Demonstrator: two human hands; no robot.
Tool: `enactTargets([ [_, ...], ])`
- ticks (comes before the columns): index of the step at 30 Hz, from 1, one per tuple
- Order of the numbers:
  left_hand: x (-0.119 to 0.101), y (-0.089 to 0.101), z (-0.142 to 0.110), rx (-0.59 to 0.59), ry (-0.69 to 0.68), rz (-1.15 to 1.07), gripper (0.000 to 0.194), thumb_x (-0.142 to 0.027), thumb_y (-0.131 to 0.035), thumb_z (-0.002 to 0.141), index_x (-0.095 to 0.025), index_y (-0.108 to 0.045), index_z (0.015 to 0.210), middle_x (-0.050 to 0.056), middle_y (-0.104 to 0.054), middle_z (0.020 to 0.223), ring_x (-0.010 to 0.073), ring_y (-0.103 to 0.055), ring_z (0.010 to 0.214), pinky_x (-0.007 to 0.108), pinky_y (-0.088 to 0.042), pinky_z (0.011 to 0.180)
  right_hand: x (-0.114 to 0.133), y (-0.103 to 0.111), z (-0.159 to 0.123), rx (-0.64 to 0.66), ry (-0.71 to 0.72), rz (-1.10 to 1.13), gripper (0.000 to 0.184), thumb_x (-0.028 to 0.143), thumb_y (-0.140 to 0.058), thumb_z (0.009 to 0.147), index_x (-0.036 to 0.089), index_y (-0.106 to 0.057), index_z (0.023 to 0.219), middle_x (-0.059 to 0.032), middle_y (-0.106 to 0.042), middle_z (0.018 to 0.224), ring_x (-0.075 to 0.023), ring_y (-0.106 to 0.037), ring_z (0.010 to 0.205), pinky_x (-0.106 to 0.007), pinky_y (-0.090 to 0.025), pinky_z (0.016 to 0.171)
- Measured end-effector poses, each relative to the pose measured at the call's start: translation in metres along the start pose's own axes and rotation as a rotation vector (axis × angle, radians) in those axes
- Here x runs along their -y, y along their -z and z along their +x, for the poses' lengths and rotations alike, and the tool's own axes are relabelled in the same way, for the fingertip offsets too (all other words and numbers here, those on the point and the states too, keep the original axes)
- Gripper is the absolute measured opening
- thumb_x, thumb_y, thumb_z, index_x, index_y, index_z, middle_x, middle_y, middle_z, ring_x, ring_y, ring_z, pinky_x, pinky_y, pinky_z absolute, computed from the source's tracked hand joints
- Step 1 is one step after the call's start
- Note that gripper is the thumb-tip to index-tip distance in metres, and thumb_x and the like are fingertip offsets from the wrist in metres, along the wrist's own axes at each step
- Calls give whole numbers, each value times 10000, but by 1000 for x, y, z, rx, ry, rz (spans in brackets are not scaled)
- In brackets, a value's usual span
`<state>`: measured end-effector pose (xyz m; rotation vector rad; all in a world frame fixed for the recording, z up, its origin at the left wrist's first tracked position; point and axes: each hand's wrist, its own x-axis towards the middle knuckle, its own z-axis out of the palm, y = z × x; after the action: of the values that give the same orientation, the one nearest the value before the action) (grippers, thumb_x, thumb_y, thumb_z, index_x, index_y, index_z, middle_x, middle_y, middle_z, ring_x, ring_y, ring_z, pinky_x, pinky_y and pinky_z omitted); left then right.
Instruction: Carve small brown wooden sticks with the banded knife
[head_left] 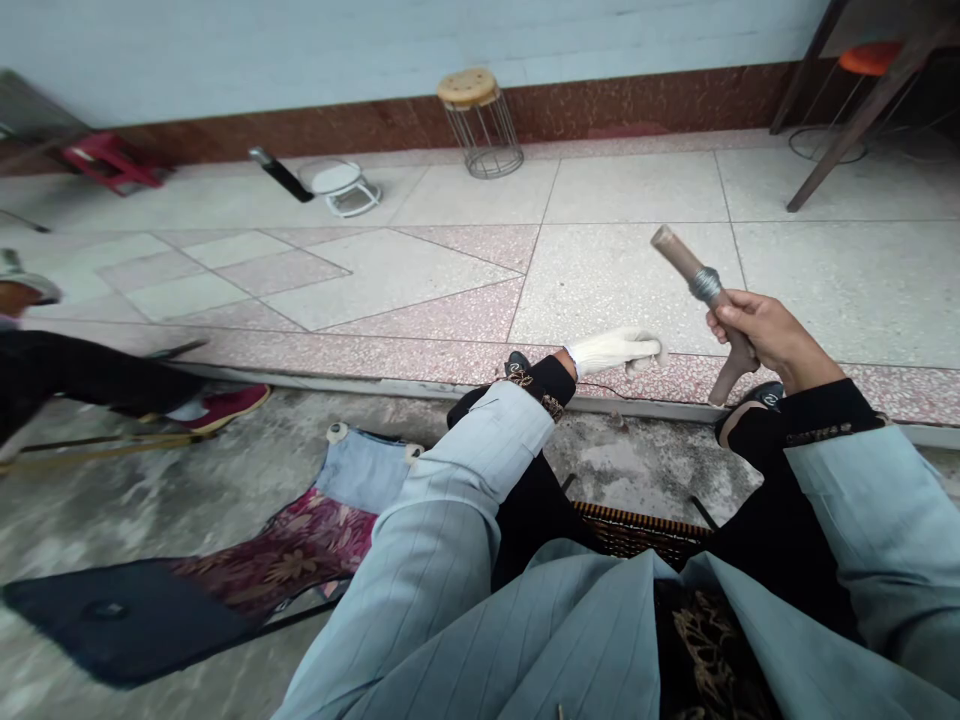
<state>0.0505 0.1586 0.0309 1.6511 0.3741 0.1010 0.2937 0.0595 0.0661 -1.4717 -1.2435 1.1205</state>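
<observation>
My right hand [765,335] is bare and wrapped round a brown wooden handle [701,285] with a grey metal band near its upper end; the handle points up and to the left. My left hand [619,350] wears a white glove and reaches forward low over the pink terrazzo step [420,350]. Its fingers curl down and pinch at something small on the floor that I cannot make out. A thin reddish wire [600,388] lies just below that hand. Both arms are in pale blue striped sleeves.
A folding cloth stool [300,540] lies on the concrete at the left. Another person's leg and red shoe [225,405] stretch in from the left. A wire stool [480,120], a white stand [345,185] and table legs [847,130] stand at the back.
</observation>
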Motion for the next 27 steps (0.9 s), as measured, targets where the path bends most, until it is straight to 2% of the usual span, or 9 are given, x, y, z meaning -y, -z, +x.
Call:
enactTargets([
  [2,-1,0,1,-28,-9,7,355,-446,-519,965,-140,-687,905,-20,-497,638,92,-441,580,237,-384,574,-8,-4,7,-127,-23,-73,345,351,-700,775,144,-716,1050,-35,-626,777,-121,-526,611,-270,-478,597],
  [5,-5,-2,0,-16,-8,15,286,-414,-619,915,-141,-698,880,17,-602,725,93,-487,613,246,-408,599,-16,-7,13,-131,-91,-345,437,288,-681,790,135,-712,1198,-50,-671,816,-149,-588,638,-301,-503,651],
  [10,-10,-7,-1,24,-49,-25,319,-430,-626,922,-124,-703,972,32,-636,800,99,-550,698,256,-458,713,-22,-4,13,-138,-56,-705,457,345,-629,859,169,-713,1272,-89,-740,932,-235,-677,780,-334,-485,699],
  [16,0,-7,4,65,-49,-54,303,-427,-633,912,-128,-678,911,38,-643,851,91,-563,707,259,-468,737,-26,-1,13,-220,-2,-989,459,400,-594,899,195,-705,1293,-142,-760,1024,-325,-680,918,-381,-458,746],
  [20,10,-10,8,80,-17,-134,256,-378,-577,941,-136,-649,899,48,-651,906,109,-624,827,271,-499,818,-22,2,11,-358,53,-927,441,407,-585,908,199,-702,1279,-137,-758,998,-310,-680,884,-382,-480,739],
  [24,13,-16,8,31,80,-206,217,-347,-555,944,-164,-605,1050,-10,-592,804,94,-621,665,263,-510,688,-18,8,11,-525,116,-765,475,382,-604,887,188,-677,1315,-123,-751,998,-288,-680,877,-403,-527,772],
  [27,12,-19,6,-24,115,-189,255,-267,-550,933,-172,-564,1169,-21,-596,802,80,-606,596,240,-492,613,-16,11,10,-572,164,-730,501,389,-609,882,179,-668,1332,-132,-746,1038,-296,-681,902,-442,-548,805],
])
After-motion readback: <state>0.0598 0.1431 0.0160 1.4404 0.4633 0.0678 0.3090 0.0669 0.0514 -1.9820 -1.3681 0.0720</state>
